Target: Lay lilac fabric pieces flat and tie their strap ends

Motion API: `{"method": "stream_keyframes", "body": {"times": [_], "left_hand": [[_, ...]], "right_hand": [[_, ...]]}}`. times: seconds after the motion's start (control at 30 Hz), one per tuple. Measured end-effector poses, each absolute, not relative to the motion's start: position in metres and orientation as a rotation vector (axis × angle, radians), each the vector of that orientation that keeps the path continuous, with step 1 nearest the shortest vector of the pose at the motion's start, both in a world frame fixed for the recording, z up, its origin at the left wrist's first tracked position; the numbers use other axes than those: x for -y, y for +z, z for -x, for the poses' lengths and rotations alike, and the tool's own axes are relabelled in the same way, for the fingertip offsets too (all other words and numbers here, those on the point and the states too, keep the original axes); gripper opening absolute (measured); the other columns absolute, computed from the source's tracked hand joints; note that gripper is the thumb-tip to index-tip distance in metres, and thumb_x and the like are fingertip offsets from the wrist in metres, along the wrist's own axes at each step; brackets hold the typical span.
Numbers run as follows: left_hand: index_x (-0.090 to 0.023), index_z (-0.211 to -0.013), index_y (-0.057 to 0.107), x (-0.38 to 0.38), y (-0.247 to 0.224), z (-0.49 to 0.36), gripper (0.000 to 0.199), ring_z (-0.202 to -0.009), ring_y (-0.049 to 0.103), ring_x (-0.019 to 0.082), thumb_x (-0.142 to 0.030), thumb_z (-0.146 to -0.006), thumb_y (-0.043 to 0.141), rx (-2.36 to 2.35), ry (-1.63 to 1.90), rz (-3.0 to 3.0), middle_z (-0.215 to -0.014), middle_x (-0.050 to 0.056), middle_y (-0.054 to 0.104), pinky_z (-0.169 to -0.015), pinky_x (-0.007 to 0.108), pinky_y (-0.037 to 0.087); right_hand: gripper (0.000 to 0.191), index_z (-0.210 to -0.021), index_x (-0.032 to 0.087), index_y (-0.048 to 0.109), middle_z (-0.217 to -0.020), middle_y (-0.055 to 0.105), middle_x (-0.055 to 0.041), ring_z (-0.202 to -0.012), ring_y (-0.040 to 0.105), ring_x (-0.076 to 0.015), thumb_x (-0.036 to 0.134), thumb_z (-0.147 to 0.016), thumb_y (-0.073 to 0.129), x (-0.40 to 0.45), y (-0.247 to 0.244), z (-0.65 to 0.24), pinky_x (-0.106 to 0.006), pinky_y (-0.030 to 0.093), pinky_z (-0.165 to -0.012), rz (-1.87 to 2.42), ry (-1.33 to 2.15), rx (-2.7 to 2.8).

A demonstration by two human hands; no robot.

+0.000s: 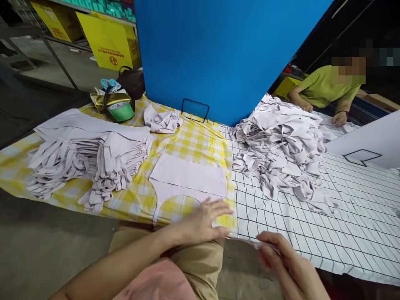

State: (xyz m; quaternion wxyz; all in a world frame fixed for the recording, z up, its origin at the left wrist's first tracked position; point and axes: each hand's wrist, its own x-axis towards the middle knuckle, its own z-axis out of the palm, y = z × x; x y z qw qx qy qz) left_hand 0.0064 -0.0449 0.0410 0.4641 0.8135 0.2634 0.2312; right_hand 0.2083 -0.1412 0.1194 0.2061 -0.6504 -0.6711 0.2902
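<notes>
One hand, my right hand [290, 262], is nearest, slightly blurred: thumb and fingers are pinched together on a thin pale strip [246, 239] in front of the table edge. My left hand [208, 221] is palm down with fingers spread, at the near right corner of the flat garment [190, 177]; it grasps nothing that I can see. I cannot tell whether the strip joins the garment beneath that hand. The garment lies on the yellow checked cloth [15, 166], strap side toward me. To its left sits a layered stack of garments [93, 143], straps hanging toward the near edge. To the right, the table bears a white cloth with black grid lines [312, 239].

Beyond the garment are a crumpled piece [162, 119] and, to its left, a green spool [121, 112]. A loose heap of garments [281, 133] lies on the gridded cloth. Behind stands a blue panel [218, 50] with a black wire bracket [196, 101] near its foot. At far right, a person in a yellow-green shirt [323, 87] leans over the table; at far left is a yellow box [109, 41].
</notes>
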Motion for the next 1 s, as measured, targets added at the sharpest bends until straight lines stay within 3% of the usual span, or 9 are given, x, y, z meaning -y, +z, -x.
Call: {"method": "stream_keyframes", "body": {"times": [0.07, 0.13, 0.23, 0.33, 0.47, 0.57, 0.67, 1.0], "left_hand": [[-0.020, -0.117, 0.055, 0.054, 0.058, -0.011, 0.035, -0.109, 0.054, 0.017, -0.036, -0.086, 0.052, -0.543, 0.593, -1.754, -0.116, 0.006, 0.061, -0.099, 0.031, 0.035], [-0.018, -0.107, 0.060, 0.060, 0.066, -0.014, 0.029, -0.091, 0.061, 0.016, -0.035, -0.084, 0.053, -0.542, 0.573, -1.552, -0.099, 0.005, 0.067, -0.081, 0.025, 0.044], [-0.014, -0.090, 0.062, 0.064, 0.062, -0.017, 0.023, -0.068, 0.061, 0.013, -0.034, -0.082, 0.053, -0.640, 0.522, -1.339, -0.071, 0.002, 0.066, -0.064, 0.021, 0.043], [-0.014, -0.073, 0.057, 0.064, 0.050, -0.020, 0.027, -0.055, 0.055, 0.011, -0.039, -0.080, 0.053, -0.703, 0.536, -1.173, -0.054, -0.001, 0.059, -0.058, 0.022, 0.040], [-0.014, -0.067, 0.050, 0.065, 0.040, -0.021, 0.038, -0.046, 0.050, 0.010, -0.050, -0.069, 0.062, -0.751, 0.575, -0.907, -0.049, -0.001, 0.056, -0.055, 0.024, 0.039], [-0.013, -0.067, 0.052, 0.065, 0.039, -0.020, 0.043, -0.046, 0.050, 0.011, -0.053, -0.064, 0.066, -0.747, 0.597, -0.831, -0.047, -0.001, 0.055, -0.054, 0.024, 0.038], [-0.012, -0.065, 0.054, 0.064, 0.042, -0.019, 0.044, -0.047, 0.051, 0.011, -0.055, -0.064, 0.066, -0.741, 0.584, -0.827, -0.046, -0.001, 0.055, -0.055, 0.024, 0.038], [-0.014, -0.060, 0.049, 0.065, 0.040, -0.023, 0.039, -0.042, 0.049, 0.010, -0.050, -0.066, 0.064, -0.768, 0.545, -0.787, -0.043, -0.002, 0.054, -0.054, 0.024, 0.038]], "right_hand": [[0.019, -0.094, 0.023, 0.047, -0.059, 0.053, 0.0032, -0.048, 0.047, -0.0113, 0.039, -0.091, 0.036, 0.124, 0.118, -0.195, -0.020, 0.039, -0.047, 1.787, 0.907, 1.942], [0.019, -0.097, 0.023, 0.043, -0.059, 0.053, 0.0040, -0.046, 0.044, -0.0112, 0.039, -0.092, 0.033, 0.111, 0.113, -0.185, -0.021, 0.034, -0.045, 1.754, 1.004, 1.979], [0.024, -0.099, 0.023, 0.042, -0.053, 0.047, 0.0061, -0.043, 0.041, -0.0118, 0.044, -0.091, 0.033, 0.099, 0.098, -0.180, -0.022, 0.031, -0.044, 1.720, 1.078, 1.927], [0.026, -0.098, 0.022, 0.044, -0.050, 0.040, 0.0079, -0.041, 0.040, -0.0117, 0.045, -0.089, 0.036, 0.093, 0.078, -0.181, -0.022, 0.032, -0.042, 1.779, 0.918, 1.796], [0.020, -0.103, 0.020, 0.045, -0.064, 0.051, 0.0018, -0.046, 0.047, -0.0116, 0.030, -0.089, 0.037, 0.094, 0.053, -0.182, -0.022, 0.037, -0.044, 1.789, 0.334, 1.884], [0.020, -0.106, 0.019, 0.049, -0.082, 0.057, -0.0054, -0.062, 0.056, -0.0139, 0.019, -0.088, 0.038, 0.098, 0.040, -0.179, -0.022, 0.042, -0.050, 1.557, 0.107, 2.138], [0.020, -0.106, 0.018, 0.050, -0.084, 0.059, -0.0069, -0.069, 0.057, -0.0159, 0.013, -0.088, 0.040, 0.098, 0.031, -0.175, -0.023, 0.043, -0.055, 1.421, -0.073, 2.229], [0.025, -0.101, 0.018, 0.055, -0.073, 0.059, -0.0051, -0.066, 0.055, -0.0166, 0.004, -0.086, 0.039, 0.088, 0.019, -0.173, -0.026, 0.044, -0.059, 1.284, -0.120, 2.184]]}}
